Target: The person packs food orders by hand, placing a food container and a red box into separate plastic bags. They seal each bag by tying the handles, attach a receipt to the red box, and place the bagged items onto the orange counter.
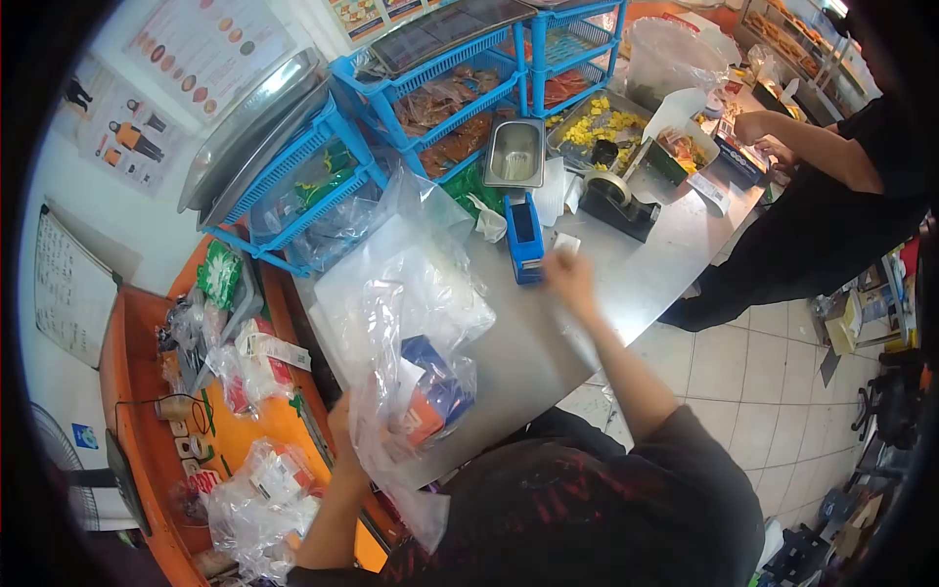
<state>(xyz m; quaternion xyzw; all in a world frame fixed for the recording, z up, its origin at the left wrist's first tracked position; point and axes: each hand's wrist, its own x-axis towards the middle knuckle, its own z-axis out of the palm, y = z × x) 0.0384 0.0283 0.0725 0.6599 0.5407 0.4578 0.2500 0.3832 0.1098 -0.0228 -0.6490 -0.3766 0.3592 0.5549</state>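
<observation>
I am watching the left hand (pixel 342 416), low in the frame left of centre, clutching the neck of a clear plastic bag (pixel 416 333) that is standing slumped on the steel worktop (pixel 646 264). Its fingers are clenched around the gathered plastic. The right hand (pixel 570 279) is reaching toward the middle of the frame, close beside a blue tape dispenser (pixel 525 235) and a small white slip (pixel 566 243). It is blurring, so I cannot tell whether its fingers are closed on anything.

As I judge it, the risk is sitting in the bag. It is being held by one hand only while attention is going the other way, and it is leaning near the worktop's near edge. If the grip loosens, the bag may sag open or tip toward the floor, spilling its load. The stretched right arm could also brush the thin film and drag it.

The bag itself is looking thin, glossy and heavily creased, catching the light in white streaks. Through it I am seeing an orange and blue carton (pixel 430 396) lying low inside.

At the upper right, another person's hand (pixel 753 127) is working over food trays (pixel 597 122), well apart from the bag. Blue racks (pixel 430 88) are lining the back of the worktop.
</observation>
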